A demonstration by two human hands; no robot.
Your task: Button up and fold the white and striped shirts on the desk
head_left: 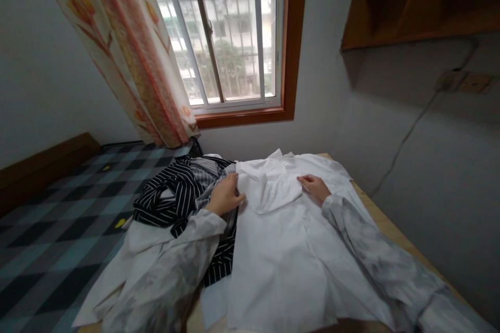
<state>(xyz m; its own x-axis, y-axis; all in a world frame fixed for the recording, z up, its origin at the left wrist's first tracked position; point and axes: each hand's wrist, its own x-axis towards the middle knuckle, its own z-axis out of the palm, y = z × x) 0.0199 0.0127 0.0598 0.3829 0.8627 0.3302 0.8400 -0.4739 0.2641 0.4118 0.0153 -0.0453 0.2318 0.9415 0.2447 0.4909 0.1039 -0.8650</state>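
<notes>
A white shirt (279, 265) lies spread over the wooden table, its collar end towards the window. My left hand (225, 195) is closed on a raised fold of the white cloth at the left. At the right, my right hand (314, 187) pinches the other end of that fold between thumb and fingers. Between the two hands the cloth sags in loose creases. Just left of my left hand sits a crumpled black-and-white striped garment (175, 192), partly covered by my left sleeve.
More white cloth (144, 239) hangs at the table's left. The wooden table's edge (390, 218) shows at the right. A checked bed (58, 229) stands left, below a flowered curtain (136, 62) and window (230, 36). A wooden shelf (422, 5) juts out upper right, above a wall cable (404, 138).
</notes>
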